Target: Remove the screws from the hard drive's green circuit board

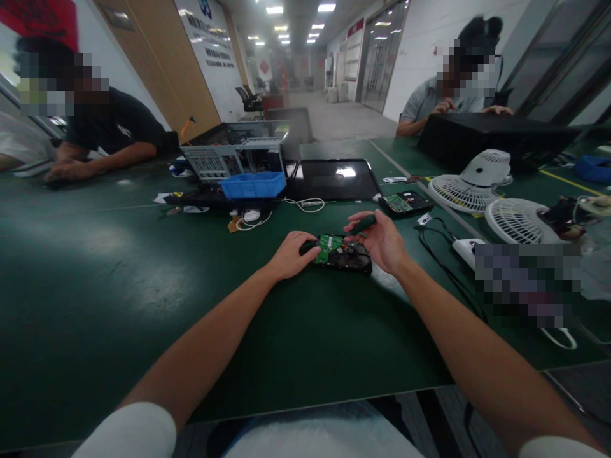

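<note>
In front of me on the green table lies a small black electronic device (351, 257), its green circuit board and some wiring exposed. My left hand (291, 256) grips its left end, thumb along the near edge and fingers partly hidden around a dark part. Above the device's right side, my right hand (382, 242) is closed around the dark green handle of what looks like a screwdriver (363, 224). The tool's tip is too small to make out against the device.
Ahead stand an opened computer case (233, 159), a blue bin (252, 186) and a black panel (334, 179). Another opened device (405, 203) lies right of these. White fans (461, 191) and a cable (443, 270) are at right. Co-workers sit at both far sides.
</note>
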The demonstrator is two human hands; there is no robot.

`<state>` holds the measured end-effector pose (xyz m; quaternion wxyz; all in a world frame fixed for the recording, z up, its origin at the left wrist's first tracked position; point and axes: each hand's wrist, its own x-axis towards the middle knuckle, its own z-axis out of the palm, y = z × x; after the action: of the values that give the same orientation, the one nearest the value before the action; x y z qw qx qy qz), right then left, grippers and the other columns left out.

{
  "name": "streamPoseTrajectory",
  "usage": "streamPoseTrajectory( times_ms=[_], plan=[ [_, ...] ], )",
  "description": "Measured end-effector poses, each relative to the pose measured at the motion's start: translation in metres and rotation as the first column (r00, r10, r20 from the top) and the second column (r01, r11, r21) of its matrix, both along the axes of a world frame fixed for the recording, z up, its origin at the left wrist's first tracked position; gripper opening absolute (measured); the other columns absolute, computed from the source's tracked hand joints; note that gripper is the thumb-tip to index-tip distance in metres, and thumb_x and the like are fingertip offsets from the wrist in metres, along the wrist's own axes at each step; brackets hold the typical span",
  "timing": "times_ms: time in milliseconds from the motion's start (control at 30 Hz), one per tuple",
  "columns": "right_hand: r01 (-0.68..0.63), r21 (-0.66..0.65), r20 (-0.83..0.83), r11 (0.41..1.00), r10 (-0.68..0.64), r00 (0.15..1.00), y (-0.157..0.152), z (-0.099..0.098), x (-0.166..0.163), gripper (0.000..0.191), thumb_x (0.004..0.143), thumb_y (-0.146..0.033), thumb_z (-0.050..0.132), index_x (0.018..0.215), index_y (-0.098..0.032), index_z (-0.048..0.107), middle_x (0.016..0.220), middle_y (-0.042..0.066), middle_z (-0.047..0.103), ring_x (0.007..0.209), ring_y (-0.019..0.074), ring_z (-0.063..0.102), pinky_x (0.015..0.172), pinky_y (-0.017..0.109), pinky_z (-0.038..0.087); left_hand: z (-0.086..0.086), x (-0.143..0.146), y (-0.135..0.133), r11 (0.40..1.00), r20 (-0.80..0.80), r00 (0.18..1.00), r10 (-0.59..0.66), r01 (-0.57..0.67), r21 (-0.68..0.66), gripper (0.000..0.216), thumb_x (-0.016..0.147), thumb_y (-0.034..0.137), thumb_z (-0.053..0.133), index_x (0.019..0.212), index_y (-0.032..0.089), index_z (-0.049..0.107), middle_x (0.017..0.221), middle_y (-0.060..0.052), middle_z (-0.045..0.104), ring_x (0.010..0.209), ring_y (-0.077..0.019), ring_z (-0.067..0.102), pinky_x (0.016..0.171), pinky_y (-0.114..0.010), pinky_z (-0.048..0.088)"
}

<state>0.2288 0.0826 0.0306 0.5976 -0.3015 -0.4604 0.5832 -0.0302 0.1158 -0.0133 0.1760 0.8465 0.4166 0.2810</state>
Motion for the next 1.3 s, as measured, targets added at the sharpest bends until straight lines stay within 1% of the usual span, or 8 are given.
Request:
streamPoseTrajectory(
  times_ms=[367,500,667,800,933,1000,1200,1300],
  plan=[
    [0.058,0.025,0.133,0.998,-0.061,0.989,-0.0008,0.0017,0.0019,0.038,0.088,-0.061,0.07,0.089,-0.023,0.074,0.097,0.007,0.071,0.098,0.0236,0.065,0.074,0.035,0.06,-0.0022,-0.0009,0.0019,1.0,-0.008,1.0,-0.008,0.008,0.018,0.036,0.098,0.045,0.06,0.123,0.021,0.068,0.126,-0.009,0.069,0.126,-0.0278,0.057,0.113,-0.047,0.046],
    [0.023,0.027,0.103,0.999,-0.025,0.994,-0.0023,0.0026,0.0033,0.032,0.091,-0.055,0.07,0.093,-0.023,0.073,0.104,0.008,0.074,0.103,0.0235,0.066,0.077,0.035,0.06,-0.0013,-0.0009,0.0009,1.0,-0.013,1.0,-0.002,0.003,0.011,0.037,0.098,0.046,0.059,0.125,0.021,0.068,0.127,-0.009,0.069,0.126,-0.0276,0.057,0.112,-0.047,0.046],
    [0.015,0.012,0.072,1.0,-0.016,0.997,-0.0009,0.0013,0.0045,0.035,0.093,-0.057,0.067,0.106,-0.026,0.074,0.098,0.007,0.075,0.101,0.0226,0.069,0.08,0.035,0.06,-0.0013,-0.0009,0.0012,1.0,-0.015,1.0,0.002,-0.002,0.0,0.038,0.098,0.047,0.059,0.125,0.022,0.068,0.128,-0.009,0.069,0.127,-0.0278,0.056,0.112,-0.048,0.046],
    [0.013,-0.033,0.029,0.999,-0.012,1.0,0.0019,0.0001,0.0053,0.047,0.094,-0.064,0.058,0.101,-0.022,0.077,0.097,0.009,0.075,0.102,0.0241,0.069,0.087,0.038,0.061,-0.0009,-0.0007,0.0013,1.0,-0.015,1.0,0.004,-0.005,-0.009,0.038,0.098,0.048,0.059,0.125,0.022,0.068,0.128,-0.009,0.069,0.127,-0.0279,0.056,0.113,-0.048,0.046],
    [0.005,-0.042,0.015,0.999,-0.004,1.0,0.0021,0.0006,0.0064,0.04,0.093,-0.058,0.062,0.1,-0.022,0.077,0.099,0.009,0.075,0.106,0.0255,0.068,0.093,0.042,0.06,0.0016,-0.0004,-0.0002,1.0,-0.015,1.0,-0.002,0.002,-0.02,0.039,0.098,0.048,0.058,0.125,0.022,0.068,0.128,-0.009,0.069,0.128,-0.0282,0.056,0.113,-0.049,0.046],
    [0.02,-0.04,0.036,0.999,-0.019,0.999,0.0019,0.001,0.007,0.039,0.092,-0.059,0.064,0.098,-0.023,0.077,0.099,0.009,0.074,0.105,0.0254,0.068,0.091,0.042,0.061,0.003,-0.0002,-0.001,1.0,-0.016,1.0,0.0,0.0,-0.02,0.038,0.098,0.048,0.058,0.125,0.022,0.068,0.128,-0.009,0.069,0.128,-0.0284,0.056,0.113,-0.049,0.046],
    [0.065,0.011,0.163,0.998,-0.066,0.984,0.0014,0.0022,0.0091,0.035,0.092,-0.054,0.067,0.107,-0.024,0.077,0.101,0.007,0.073,0.097,0.0229,0.066,0.071,0.034,0.058,0.0034,0.0001,-0.0009,1.0,-0.018,1.0,-0.004,0.004,-0.017,0.037,0.098,0.046,0.059,0.124,0.022,0.068,0.127,-0.009,0.069,0.127,-0.0284,0.056,0.112,-0.048,0.046],
    [0.074,0.028,0.174,0.997,-0.077,0.982,-0.0005,0.004,0.0082,0.031,0.092,-0.053,0.068,0.1,-0.024,0.078,0.102,0.007,0.072,0.099,0.0227,0.065,0.071,0.033,0.058,0.0021,0.0002,-0.0001,1.0,-0.017,1.0,-0.003,0.002,-0.01,0.036,0.098,0.046,0.059,0.123,0.022,0.068,0.127,-0.009,0.069,0.127,-0.0281,0.057,0.112,-0.048,0.046]
  ],
)
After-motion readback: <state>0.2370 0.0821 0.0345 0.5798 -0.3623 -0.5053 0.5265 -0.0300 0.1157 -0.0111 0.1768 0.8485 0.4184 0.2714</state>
